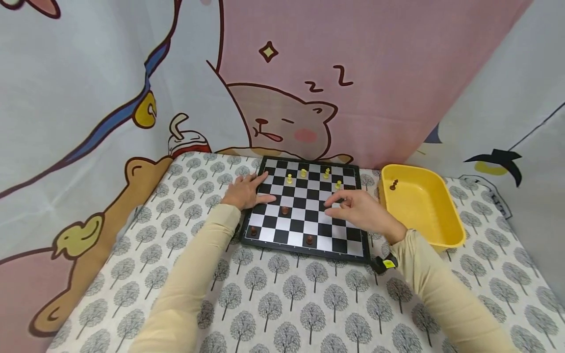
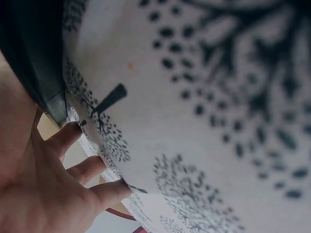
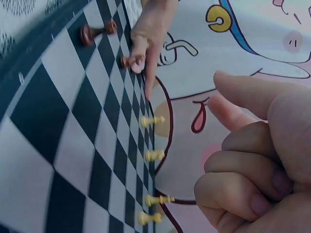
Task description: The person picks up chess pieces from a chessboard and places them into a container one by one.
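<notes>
A black-and-white chessboard point(image 1: 311, 229) lies on the table. My left hand point(image 1: 243, 192) rests at its left edge, thumb and forefinger spread over the squares, other fingers reaching past the rim onto the cloth point(image 2: 73, 184). Above the board's right side hovers my right hand point(image 1: 359, 212). Its thumb and forefinger stretch out with a gap between them, the other fingers curl in, and no piece shows in it point(image 3: 252, 155). Several pale yellow chess pieces point(image 1: 303, 173) stand towards the far side. Three brown pieces point(image 1: 285, 211) stand on the nearer half.
A yellow plastic bin point(image 1: 454, 230) sits right of the board with a brown chess piece point(image 1: 394, 184) lying in it. Tree-printed cloth point(image 1: 273, 294) covers the table. Cartoon-printed curtains point(image 1: 375, 73) hang behind and at the sides.
</notes>
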`<state>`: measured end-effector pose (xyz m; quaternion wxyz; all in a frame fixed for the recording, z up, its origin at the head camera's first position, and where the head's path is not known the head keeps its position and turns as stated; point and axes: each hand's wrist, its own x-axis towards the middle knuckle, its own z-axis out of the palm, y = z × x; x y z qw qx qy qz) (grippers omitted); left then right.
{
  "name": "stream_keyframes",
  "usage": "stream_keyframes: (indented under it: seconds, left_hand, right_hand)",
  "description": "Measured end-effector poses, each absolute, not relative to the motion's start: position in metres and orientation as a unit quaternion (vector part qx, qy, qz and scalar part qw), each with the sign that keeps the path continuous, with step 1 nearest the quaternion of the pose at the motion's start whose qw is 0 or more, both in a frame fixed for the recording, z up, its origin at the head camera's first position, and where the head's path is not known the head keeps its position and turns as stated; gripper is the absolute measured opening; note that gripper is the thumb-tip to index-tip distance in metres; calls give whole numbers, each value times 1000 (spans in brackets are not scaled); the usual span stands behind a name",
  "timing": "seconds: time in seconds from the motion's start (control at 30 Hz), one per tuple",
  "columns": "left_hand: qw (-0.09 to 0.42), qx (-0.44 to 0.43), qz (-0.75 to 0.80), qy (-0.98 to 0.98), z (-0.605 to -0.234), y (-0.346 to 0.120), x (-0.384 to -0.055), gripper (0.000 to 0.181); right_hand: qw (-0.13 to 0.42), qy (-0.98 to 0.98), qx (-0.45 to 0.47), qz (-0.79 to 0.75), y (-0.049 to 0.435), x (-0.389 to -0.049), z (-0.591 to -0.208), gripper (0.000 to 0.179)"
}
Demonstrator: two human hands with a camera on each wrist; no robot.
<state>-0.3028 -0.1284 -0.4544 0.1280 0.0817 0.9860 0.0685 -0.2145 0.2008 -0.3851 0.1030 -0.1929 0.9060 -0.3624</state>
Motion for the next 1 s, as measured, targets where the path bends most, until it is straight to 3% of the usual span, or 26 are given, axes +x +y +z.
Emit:
stream_keyframes:
  seconds: [0.3, 1.0]
  left_hand:
    - [128, 80, 74, 986, -454, -129, -301, 95]
    - [120, 92, 57, 987, -453, -129, -301, 94]
  right_hand:
    - [142, 878, -203, -409, 184, -203, -405, 31]
    - [166, 860, -209, -435, 164, -186, -448, 19]
